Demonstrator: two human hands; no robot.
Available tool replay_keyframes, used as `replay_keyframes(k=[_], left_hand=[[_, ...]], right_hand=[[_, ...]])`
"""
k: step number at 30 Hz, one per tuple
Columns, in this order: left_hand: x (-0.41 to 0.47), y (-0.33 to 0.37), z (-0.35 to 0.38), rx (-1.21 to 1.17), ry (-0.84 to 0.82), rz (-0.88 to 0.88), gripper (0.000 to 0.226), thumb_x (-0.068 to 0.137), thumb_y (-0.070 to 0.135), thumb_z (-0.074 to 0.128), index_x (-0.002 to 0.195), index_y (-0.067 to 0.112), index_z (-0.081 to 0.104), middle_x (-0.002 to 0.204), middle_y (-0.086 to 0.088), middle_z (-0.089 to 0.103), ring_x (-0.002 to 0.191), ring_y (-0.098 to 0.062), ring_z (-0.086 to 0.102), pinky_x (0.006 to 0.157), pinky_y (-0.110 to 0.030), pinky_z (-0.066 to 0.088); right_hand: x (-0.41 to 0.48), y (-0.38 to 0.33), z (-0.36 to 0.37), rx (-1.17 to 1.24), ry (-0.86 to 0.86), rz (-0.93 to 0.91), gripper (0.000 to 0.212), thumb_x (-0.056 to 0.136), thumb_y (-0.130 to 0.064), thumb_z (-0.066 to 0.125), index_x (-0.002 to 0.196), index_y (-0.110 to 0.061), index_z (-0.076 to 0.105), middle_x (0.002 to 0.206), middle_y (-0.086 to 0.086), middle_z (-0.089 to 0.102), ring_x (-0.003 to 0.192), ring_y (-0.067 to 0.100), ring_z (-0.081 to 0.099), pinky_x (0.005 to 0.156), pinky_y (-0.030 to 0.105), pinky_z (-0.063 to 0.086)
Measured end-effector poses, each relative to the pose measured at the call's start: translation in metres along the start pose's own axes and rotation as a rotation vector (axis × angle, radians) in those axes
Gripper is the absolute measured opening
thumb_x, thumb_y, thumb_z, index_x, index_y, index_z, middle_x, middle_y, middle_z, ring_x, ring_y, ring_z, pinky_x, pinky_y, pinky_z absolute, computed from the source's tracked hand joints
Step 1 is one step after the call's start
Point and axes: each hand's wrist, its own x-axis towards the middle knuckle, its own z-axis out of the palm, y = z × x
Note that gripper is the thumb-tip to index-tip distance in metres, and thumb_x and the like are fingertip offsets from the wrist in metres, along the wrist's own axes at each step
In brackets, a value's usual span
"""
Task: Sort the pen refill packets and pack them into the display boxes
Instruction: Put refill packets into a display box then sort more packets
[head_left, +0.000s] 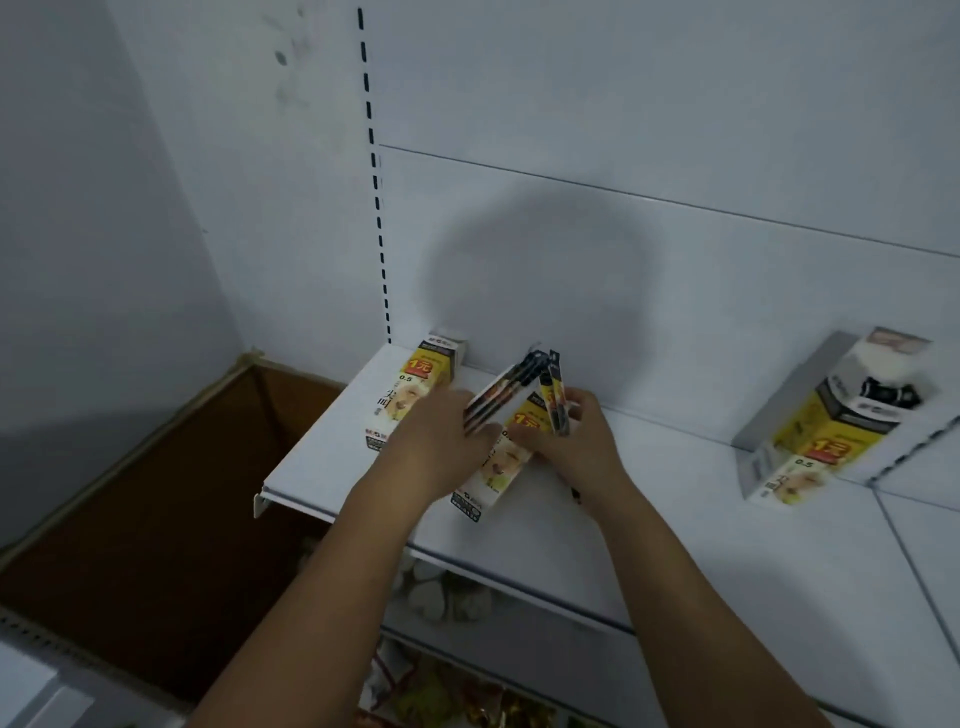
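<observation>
Over the yellow-and-white cardboard display box (498, 467) lying on the white metal shelf (727, 499), the left hand (441, 441) grips a fanned bundle of black-and-white refill packets (496, 397) while the right hand (566, 436) pinches one narrow packet (555, 402). Likely best: square the ends, slide in lengthwise; box opening hidden under the hands. A second matching box (415, 387) lies just left, an open third box (826, 421) well apart right, a brown carton (156, 493) below left.

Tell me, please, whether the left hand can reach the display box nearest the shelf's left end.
Probably yes: that display box lies right beside the left hand, nothing between them, though the hand already grips refill packets.
</observation>
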Motion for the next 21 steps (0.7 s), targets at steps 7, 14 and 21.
replay_keyframes(k=[7, 14, 21], left_hand=[[-0.002, 0.039, 0.054, -0.271, -0.153, -0.047, 0.027, 0.093, 0.042, 0.075, 0.081, 0.020, 0.065, 0.070, 0.004, 0.066, 0.052, 0.006, 0.059, 0.047, -0.011, 0.040], [-0.007, 0.085, 0.072, -0.666, -0.187, -0.086, 0.037, 0.081, 0.030, 0.089, 0.107, 0.011, 0.068, 0.096, -0.004, 0.080, 0.086, -0.021, 0.079, 0.074, -0.038, 0.064], [-0.010, 0.117, 0.074, -0.770, -0.134, 0.079, 0.050, 0.081, 0.005, 0.086, 0.123, 0.025, 0.067, 0.099, 0.007, 0.079, 0.068, 0.000, 0.071, 0.060, -0.016, 0.054]], right_hand=[[-0.027, 0.013, -0.054, 0.073, 0.111, -0.131, 0.056, 0.077, -0.007, 0.090, 0.123, -0.019, 0.061, 0.109, -0.006, 0.072, 0.099, 0.010, 0.071, 0.076, 0.017, 0.056], [-0.046, -0.009, -0.104, 0.144, 0.170, -0.232, 0.025, 0.093, -0.020, 0.077, 0.114, -0.016, 0.064, 0.083, 0.003, 0.069, 0.059, 0.014, 0.060, 0.047, 0.024, 0.045], [-0.048, -0.074, -0.154, 0.452, 0.359, -0.185, 0.031, 0.107, -0.024, 0.044, 0.088, -0.016, 0.067, 0.072, 0.001, 0.062, 0.045, 0.016, 0.040, 0.042, 0.023, 0.028]])
